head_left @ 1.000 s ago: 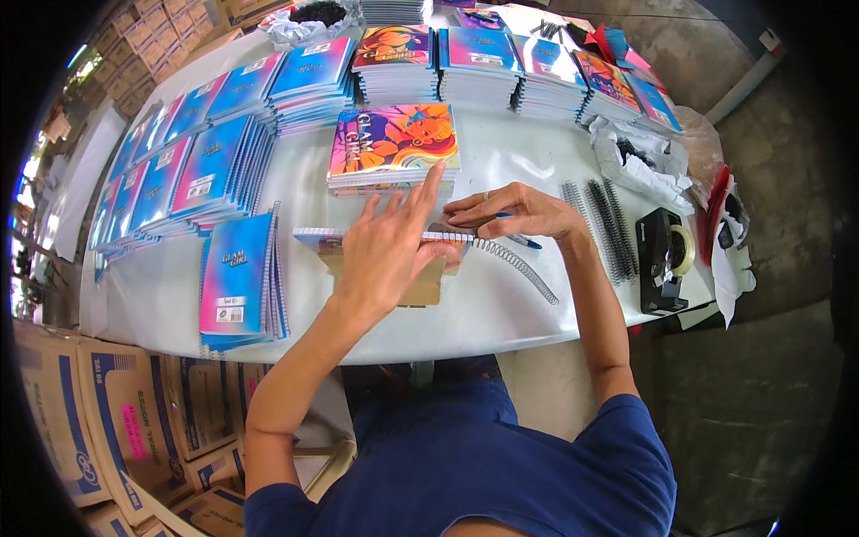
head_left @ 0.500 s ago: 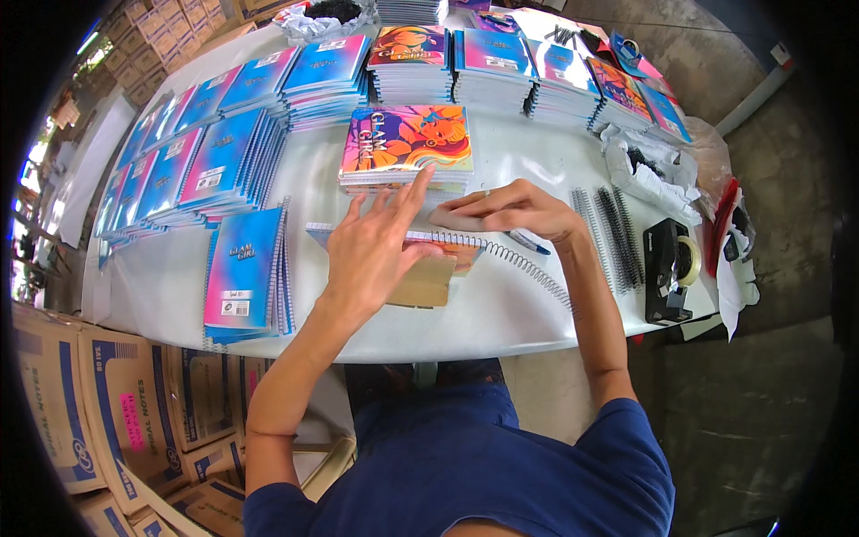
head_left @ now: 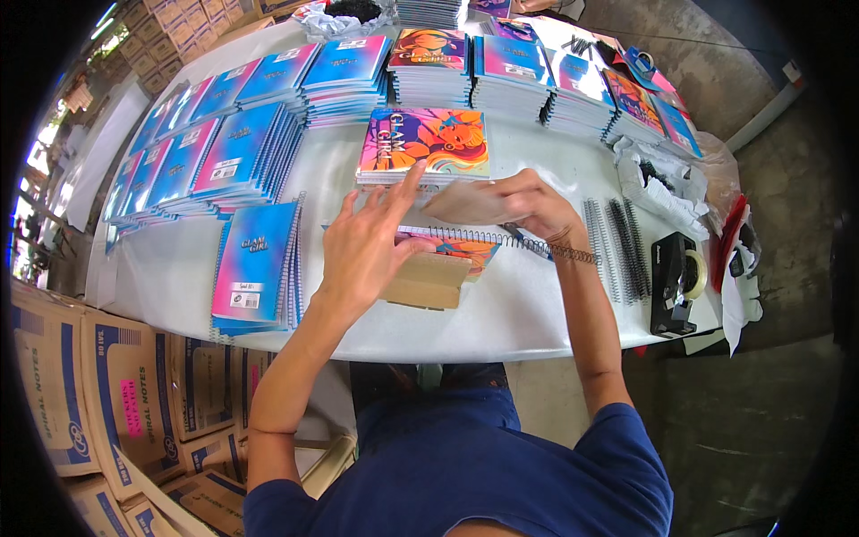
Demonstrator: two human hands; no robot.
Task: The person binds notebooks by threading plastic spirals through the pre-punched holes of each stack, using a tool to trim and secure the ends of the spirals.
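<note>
A notebook (head_left: pixel 481 257) with a colourful cover stands on edge in front of me, its spine up. My left hand (head_left: pixel 371 242) grips it, thumb on the near side, other fingers stretched over the far side. A wire spiral coil (head_left: pixel 461 235) runs along the spine; its loose end reaches right to my right wrist. My right hand (head_left: pixel 535 204) pinches a flat greyish-brown piece (head_left: pixel 461 204) above the coil; its exact kind I cannot make out. A small brown cardboard box (head_left: pixel 429 282) sits at the notebook's near side. A pen (head_left: pixel 540 248) is partly hidden beneath the coil.
Beyond the hands lies a notebook stack (head_left: pixel 425 143). Blue-pink notebooks (head_left: pixel 255 259) stand left, with more stacks (head_left: pixel 344 67) behind. Loose coils (head_left: pixel 626 246) and a tape dispenser (head_left: pixel 673 282) are at right. Cartons (head_left: pixel 134 394) fill the floor left of the table (head_left: pixel 501 336).
My right hand has lifted the flat piece up off the coil and tilted it. The coil's loose end has swung up toward my right wrist. My left hand keeps its grip.
</note>
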